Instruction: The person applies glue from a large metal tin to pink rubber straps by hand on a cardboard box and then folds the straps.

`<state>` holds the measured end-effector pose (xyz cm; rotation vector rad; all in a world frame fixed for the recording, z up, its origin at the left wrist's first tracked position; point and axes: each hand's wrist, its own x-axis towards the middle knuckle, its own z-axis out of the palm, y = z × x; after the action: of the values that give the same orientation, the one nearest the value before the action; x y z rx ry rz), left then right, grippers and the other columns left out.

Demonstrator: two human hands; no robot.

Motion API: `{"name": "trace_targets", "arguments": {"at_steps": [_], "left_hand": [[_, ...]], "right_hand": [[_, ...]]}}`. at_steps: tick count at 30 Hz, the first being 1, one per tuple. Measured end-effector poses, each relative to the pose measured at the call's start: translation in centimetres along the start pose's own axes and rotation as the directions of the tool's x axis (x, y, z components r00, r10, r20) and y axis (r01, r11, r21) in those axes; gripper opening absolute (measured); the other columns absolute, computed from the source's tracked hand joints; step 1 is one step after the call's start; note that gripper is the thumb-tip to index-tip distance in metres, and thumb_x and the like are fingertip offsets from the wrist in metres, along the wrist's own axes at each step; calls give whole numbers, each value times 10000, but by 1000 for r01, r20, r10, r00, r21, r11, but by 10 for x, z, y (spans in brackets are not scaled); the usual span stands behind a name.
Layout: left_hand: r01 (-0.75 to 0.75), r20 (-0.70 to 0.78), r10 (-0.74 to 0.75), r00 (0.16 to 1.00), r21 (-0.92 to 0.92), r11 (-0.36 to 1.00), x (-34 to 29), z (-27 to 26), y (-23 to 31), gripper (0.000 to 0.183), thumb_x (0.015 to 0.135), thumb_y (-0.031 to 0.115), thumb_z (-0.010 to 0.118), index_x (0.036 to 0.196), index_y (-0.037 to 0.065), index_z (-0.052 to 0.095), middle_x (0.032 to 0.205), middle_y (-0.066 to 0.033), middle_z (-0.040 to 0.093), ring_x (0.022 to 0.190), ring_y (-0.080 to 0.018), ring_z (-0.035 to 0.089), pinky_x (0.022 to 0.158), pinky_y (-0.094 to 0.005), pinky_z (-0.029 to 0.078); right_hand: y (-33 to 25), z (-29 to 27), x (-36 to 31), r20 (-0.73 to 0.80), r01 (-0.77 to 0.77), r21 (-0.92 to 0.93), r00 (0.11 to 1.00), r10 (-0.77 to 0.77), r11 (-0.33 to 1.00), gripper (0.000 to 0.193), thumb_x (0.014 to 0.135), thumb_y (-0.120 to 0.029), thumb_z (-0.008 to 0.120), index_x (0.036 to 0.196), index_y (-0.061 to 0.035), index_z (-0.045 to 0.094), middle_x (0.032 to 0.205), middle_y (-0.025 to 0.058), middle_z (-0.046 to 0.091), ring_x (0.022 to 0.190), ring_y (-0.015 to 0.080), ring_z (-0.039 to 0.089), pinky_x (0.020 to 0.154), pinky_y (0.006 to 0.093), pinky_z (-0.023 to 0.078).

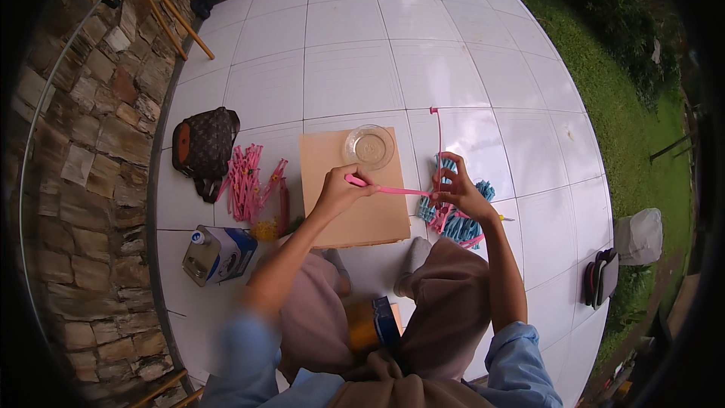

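Observation:
My left hand (pixel 343 190) is closed on one end of a pink, flat-looking strip (pixel 400 191), which stretches across to my right hand (pixel 459 190). The fingers of my right hand pinch the strip's other end. From that same hand a thin pink stem (pixel 439 136) stands up, with a small knob at its tip; whether it joins the strip cannot be made out. Beneath my hands lies a brown cardboard sheet (pixel 355 219), and a clear glass dish (pixel 370 146) rests on its far part. Below my right hand is a pile of light-blue bundled pieces (pixel 461 227), mixed with some pink.
Left of the cardboard lie a pile of pink sticks (pixel 243 181), a brown patterned bag (pixel 204 147) and a metal can with a white cap (pixel 219 255). A blue and yellow box (pixel 374 325) sits between my legs. A stone wall (pixel 98 204) borders the tiles on the left, grass (pixel 596 98) on the right.

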<state>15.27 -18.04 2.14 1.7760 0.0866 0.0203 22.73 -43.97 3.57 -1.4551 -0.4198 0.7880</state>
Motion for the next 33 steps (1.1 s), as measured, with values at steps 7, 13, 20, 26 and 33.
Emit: {"name": "trace_targets", "arguments": {"at_steps": [7,13,20,26,33], "left_hand": [[144,-114,-114,987,293,945,17,16,-65,107,690,26,716,743,25,623,709,-49,654,695,-129,631,664,-255,495],[64,-107,-27,994,359,931,20,14,-77,84,721,29,660,801,52,649,799,-84,634,753,-201,627,688,-316,490],[85,-101,-47,994,417,905,23,13,-77,120,713,-13,639,812,55,648,871,-87,625,810,-218,615,724,-317,484],[93,-98,-53,994,479,873,22,12,-79,118,737,-3,619,810,83,653,833,-89,568,818,-243,589,717,-345,479],[27,-38,-9,999,499,866,21,12,-86,200,781,-27,542,841,119,666,863,-123,476,782,-275,548,706,-367,470]], "right_hand": [[87,-27,66,15,13,-123,1000,-11,992,723,709,155,576,1269,-69,178,891,70,458,755,166,588,649,294,537],[120,-29,93,32,-58,-28,998,59,998,649,717,143,590,1211,-75,229,876,64,476,732,180,598,562,270,509],[131,-26,99,-46,-102,15,994,103,995,581,783,106,563,1226,-98,249,903,66,476,765,159,577,613,266,498],[119,-18,100,-100,-250,201,957,273,947,569,797,66,554,1240,-98,236,925,65,478,775,179,597,604,282,516],[115,-22,101,-17,-140,98,990,142,985,613,796,39,592,1257,-86,209,913,81,489,702,161,579,484,249,452]]}}
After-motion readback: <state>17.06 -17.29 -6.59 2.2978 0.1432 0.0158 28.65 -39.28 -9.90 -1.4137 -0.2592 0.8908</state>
